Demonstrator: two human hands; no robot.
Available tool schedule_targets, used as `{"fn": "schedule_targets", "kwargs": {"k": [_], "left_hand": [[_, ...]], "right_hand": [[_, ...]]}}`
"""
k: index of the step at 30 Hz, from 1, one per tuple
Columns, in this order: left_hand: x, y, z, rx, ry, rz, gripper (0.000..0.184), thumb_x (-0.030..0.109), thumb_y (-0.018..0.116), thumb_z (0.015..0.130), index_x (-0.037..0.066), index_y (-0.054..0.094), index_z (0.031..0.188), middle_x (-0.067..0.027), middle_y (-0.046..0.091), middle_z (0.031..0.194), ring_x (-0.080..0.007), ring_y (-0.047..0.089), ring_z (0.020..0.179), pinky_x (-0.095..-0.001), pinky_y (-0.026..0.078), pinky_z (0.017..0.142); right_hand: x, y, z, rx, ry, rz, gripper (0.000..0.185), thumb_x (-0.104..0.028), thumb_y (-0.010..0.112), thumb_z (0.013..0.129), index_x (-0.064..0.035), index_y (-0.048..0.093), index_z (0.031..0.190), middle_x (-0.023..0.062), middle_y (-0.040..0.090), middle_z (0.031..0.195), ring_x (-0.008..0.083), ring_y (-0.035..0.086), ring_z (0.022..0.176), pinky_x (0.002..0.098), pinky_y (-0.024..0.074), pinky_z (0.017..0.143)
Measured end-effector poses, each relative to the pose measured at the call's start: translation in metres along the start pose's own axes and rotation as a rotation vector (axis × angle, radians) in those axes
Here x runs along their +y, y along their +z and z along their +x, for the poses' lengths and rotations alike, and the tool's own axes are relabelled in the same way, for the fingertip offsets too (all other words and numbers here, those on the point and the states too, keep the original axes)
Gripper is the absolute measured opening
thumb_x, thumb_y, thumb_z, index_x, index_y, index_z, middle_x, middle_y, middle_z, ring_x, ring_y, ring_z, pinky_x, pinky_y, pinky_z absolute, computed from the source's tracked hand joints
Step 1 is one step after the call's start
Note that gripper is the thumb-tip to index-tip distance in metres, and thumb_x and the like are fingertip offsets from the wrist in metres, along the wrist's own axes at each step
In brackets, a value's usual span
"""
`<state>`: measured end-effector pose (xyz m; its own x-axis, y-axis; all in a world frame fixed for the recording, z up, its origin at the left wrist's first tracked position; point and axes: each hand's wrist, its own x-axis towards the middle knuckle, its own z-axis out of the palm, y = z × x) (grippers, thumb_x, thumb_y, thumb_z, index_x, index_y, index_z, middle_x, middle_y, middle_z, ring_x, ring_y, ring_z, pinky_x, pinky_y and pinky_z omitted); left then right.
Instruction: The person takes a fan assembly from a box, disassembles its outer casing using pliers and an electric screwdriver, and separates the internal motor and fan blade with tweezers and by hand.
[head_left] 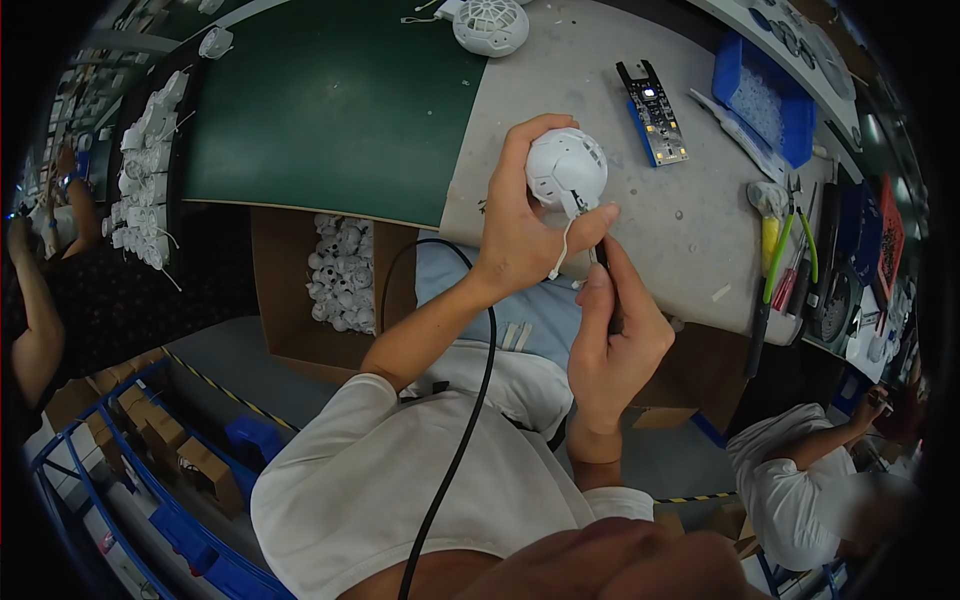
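Observation:
A round white plastic housing [563,165], with vents and a small opening on its lower side, sits in my left hand [520,225]; the fingers and thumb wrap round it. From that opening a short white wire [564,248] hangs down. My right hand [618,350] is closed just below the housing, pinching a slim dark tool [601,252] whose tip points up at the opening. Its exact kind is hidden by the fingers. To the right of the housing, a circuit board [655,115] with lit lamps lies on the grey bench mat [640,210].
Another white vented housing [490,28] lies at the back. Green-handled pliers [790,240] and other tools lie at right, below a blue bin [765,100] of small clear parts. A cardboard box [285,290] holds many white parts. Other people [800,470] sit on both sides.

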<state>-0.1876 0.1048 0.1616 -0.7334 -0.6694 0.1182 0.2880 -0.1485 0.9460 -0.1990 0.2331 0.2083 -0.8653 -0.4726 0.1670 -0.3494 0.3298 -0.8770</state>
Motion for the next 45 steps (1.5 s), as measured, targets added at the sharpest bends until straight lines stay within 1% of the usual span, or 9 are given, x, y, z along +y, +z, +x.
{"fn": "schedule_targets", "kwargs": {"k": [14, 23, 34, 36, 37, 39, 40, 42, 45], "left_hand": [[0.000, 0.003, -0.004, 0.044, 0.042, -0.093, 0.079, 0.003, 0.083, 0.071, 0.002, 0.037, 0.135, -0.0095, 0.049, 0.118, -0.0163, 0.054, 0.107, -0.0293, 0.048, 0.091], [0.000, 0.005, -0.006, 0.095, 0.028, -0.117, 0.074, 0.003, 0.083, 0.072, 0.002, 0.039, 0.132, -0.0078, 0.052, 0.111, -0.0140, 0.056, 0.100, -0.0275, 0.049, 0.086], [0.007, 0.011, -0.004, 0.151, 0.023, -0.015, 0.070, 0.015, 0.084, 0.074, 0.002, 0.042, 0.128, -0.0068, 0.056, 0.102, -0.0118, 0.058, 0.088, -0.0251, 0.050, 0.075], [0.006, 0.015, -0.009, 0.179, -0.023, -0.079, 0.069, 0.014, 0.084, 0.075, 0.002, 0.042, 0.128, -0.0071, 0.056, 0.102, -0.0121, 0.058, 0.088, -0.0250, 0.051, 0.075], [0.006, 0.017, -0.009, 0.209, -0.061, -0.140, 0.068, 0.014, 0.084, 0.075, 0.002, 0.043, 0.127, -0.0074, 0.056, 0.102, -0.0124, 0.059, 0.088, -0.0250, 0.051, 0.075], [0.003, 0.015, -0.008, 0.206, -0.047, -0.133, 0.067, 0.013, 0.084, 0.074, 0.002, 0.043, 0.126, -0.0077, 0.056, 0.102, -0.0127, 0.059, 0.088, -0.0252, 0.052, 0.075], [0.003, 0.015, -0.008, 0.207, -0.037, -0.131, 0.067, 0.013, 0.084, 0.074, 0.002, 0.043, 0.126, -0.0080, 0.056, 0.102, -0.0130, 0.059, 0.089, -0.0253, 0.052, 0.075], [0.004, 0.013, -0.009, 0.203, -0.038, -0.135, 0.065, 0.014, 0.083, 0.076, 0.002, 0.043, 0.126, -0.0085, 0.056, 0.103, -0.0131, 0.060, 0.089, -0.0253, 0.052, 0.075], [0.003, 0.006, 0.005, 0.182, -0.046, -0.180, 0.062, 0.015, 0.080, 0.079, 0.001, 0.043, 0.126, -0.0098, 0.057, 0.104, -0.0140, 0.060, 0.091, -0.0270, 0.053, 0.076]], "right_hand": [[-0.003, 0.026, -0.016, 0.098, 0.045, 0.140, 0.030, -0.005, 0.055, 0.097, 0.0088, 0.062, 0.122, 0.0056, 0.063, 0.073, 0.0061, 0.054, 0.064, 0.0199, 0.0422, 0.057], [0.002, 0.046, -0.019, 0.219, -0.001, 0.125, 0.030, -0.004, 0.053, 0.096, 0.0091, 0.061, 0.122, 0.0051, 0.063, 0.073, 0.0058, 0.050, 0.061, 0.0207, 0.0400, 0.054], [-0.001, 0.061, -0.017, 0.285, 0.057, 0.191, 0.031, -0.002, 0.050, 0.096, 0.0098, 0.061, 0.123, 0.0058, 0.064, 0.077, 0.0044, 0.047, 0.059, 0.0218, 0.0362, 0.051], [0.002, 0.068, -0.015, 0.362, -0.051, 0.190, 0.032, -0.003, 0.049, 0.097, 0.0093, 0.060, 0.124, 0.0047, 0.063, 0.078, 0.0040, 0.047, 0.062, 0.0204, 0.0363, 0.053], [0.004, 0.069, -0.016, 0.359, -0.053, 0.194, 0.032, -0.003, 0.049, 0.097, 0.0093, 0.060, 0.124, 0.0047, 0.063, 0.078, 0.0040, 0.047, 0.062, 0.0204, 0.0363, 0.053], [0.005, 0.068, -0.018, 0.324, 0.019, 0.289, 0.032, 0.000, 0.052, 0.094, 0.0090, 0.060, 0.123, 0.0172, 0.069, 0.089, 0.0201, 0.065, 0.074, 0.0305, 0.0492, 0.065], [0.005, 0.066, -0.018, 0.320, 0.018, 0.294, 0.032, 0.000, 0.052, 0.094, 0.0090, 0.060, 0.123, 0.0172, 0.069, 0.089, 0.0201, 0.065, 0.074, 0.0305, 0.0492, 0.065], [0.003, 0.053, -0.018, 0.179, 0.120, 0.318, 0.032, -0.004, 0.051, 0.097, 0.0101, 0.059, 0.125, 0.0039, 0.062, 0.077, 0.0059, 0.051, 0.068, 0.0202, 0.0408, 0.060], [0.001, 0.021, -0.010, -0.017, 0.135, 0.311, 0.032, -0.004, 0.052, 0.097, 0.0093, 0.059, 0.125, 0.0050, 0.061, 0.075, 0.0062, 0.051, 0.066, 0.0210, 0.0412, 0.059]]}}
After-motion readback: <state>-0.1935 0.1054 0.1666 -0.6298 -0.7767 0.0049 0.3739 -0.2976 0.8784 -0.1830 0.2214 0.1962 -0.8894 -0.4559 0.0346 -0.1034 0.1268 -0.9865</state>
